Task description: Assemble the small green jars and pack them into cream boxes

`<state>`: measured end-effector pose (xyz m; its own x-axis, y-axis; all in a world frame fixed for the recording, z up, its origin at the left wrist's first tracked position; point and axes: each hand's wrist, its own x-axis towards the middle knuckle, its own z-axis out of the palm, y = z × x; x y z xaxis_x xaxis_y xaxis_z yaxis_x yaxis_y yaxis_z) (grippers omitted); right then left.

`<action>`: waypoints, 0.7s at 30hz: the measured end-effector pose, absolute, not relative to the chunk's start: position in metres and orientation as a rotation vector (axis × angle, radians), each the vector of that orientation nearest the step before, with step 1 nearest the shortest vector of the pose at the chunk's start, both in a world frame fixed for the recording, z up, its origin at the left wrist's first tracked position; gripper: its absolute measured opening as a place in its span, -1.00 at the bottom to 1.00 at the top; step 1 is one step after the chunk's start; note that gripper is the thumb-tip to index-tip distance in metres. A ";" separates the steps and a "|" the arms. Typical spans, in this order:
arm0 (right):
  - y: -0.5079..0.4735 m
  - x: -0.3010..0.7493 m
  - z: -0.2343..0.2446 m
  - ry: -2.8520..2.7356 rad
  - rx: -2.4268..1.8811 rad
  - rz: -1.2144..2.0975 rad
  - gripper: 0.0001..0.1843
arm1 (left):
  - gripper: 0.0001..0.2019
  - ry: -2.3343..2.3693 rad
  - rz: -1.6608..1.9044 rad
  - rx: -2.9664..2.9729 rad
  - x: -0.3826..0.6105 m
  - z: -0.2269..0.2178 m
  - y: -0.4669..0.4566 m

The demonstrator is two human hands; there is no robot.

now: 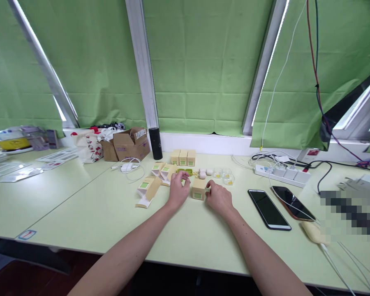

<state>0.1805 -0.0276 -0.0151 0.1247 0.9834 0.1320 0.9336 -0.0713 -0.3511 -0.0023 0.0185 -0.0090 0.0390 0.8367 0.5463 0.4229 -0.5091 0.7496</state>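
My left hand (178, 189) rests on the pale green table (98, 213) with its fingers pinched on a small yellow-green item (185, 171) that I cannot name. My right hand (218, 198) is curled with its fingertips against the right side of a small tan box with a green label (199, 189), which stands upright between the hands. Opened and flattened tan boxes (151, 187) lie to the left. Three closed tan boxes (183, 157) stand in a row behind. Small white pieces (205, 172) and clear plastic pieces (223, 175) lie just beyond the box.
Two phones (268, 208) lie at the right beside a white power strip (282, 173) with cables. A black cylinder (156, 143), brown cartons (128, 144), a patterned bag (89, 148) and a white charger (127, 167) sit at the back left. Papers (15, 170) lie far left.
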 end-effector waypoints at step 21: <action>-0.030 0.178 -0.017 -1.902 -2.037 0.160 -0.78 | -0.34 1.011 0.786 2.706 0.006 0.028 0.002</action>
<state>0.1783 -0.0305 -0.0174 0.0931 0.9839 0.1524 0.9447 -0.0389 -0.3257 0.0061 0.0023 0.0284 0.6361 0.6458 0.4223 0.5682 -0.7623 0.3100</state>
